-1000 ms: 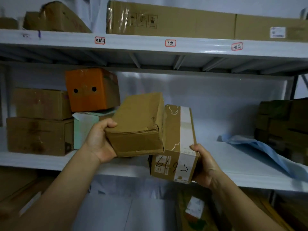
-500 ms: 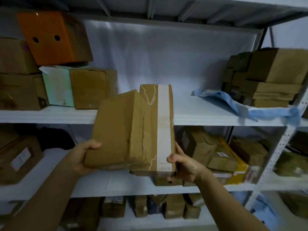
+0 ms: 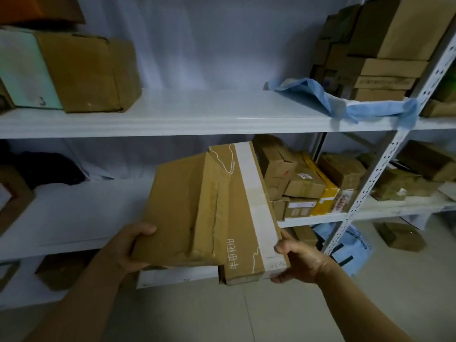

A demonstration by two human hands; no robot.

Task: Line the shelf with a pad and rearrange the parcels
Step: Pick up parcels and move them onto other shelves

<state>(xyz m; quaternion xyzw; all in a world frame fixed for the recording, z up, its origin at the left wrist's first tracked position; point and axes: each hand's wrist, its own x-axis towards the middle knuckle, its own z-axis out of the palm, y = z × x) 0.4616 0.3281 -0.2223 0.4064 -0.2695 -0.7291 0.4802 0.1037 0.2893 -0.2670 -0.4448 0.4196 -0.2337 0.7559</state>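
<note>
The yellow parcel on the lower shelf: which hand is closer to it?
Right. The right hand, gripping the white-taped box, is below and a little left of the yellow parcel; the left hand, holding the plain brown box, is much farther left.

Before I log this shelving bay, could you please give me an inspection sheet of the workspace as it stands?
Surface: upper shelf, white, middle bare.
Job's things: blue pad crumpled at the shelf's right end, at the foot of a box stack; plain brown parcel and taped parcel held side by side.
Clutter: parcel pile on the lower shelf; box on the floor.
Grips: left hand holds the plain brown parcel's near corner; right hand holds the taped parcel's near end.
Cables: nothing seen.
Surroundings: white wall sheeting; perforated upright.
</note>
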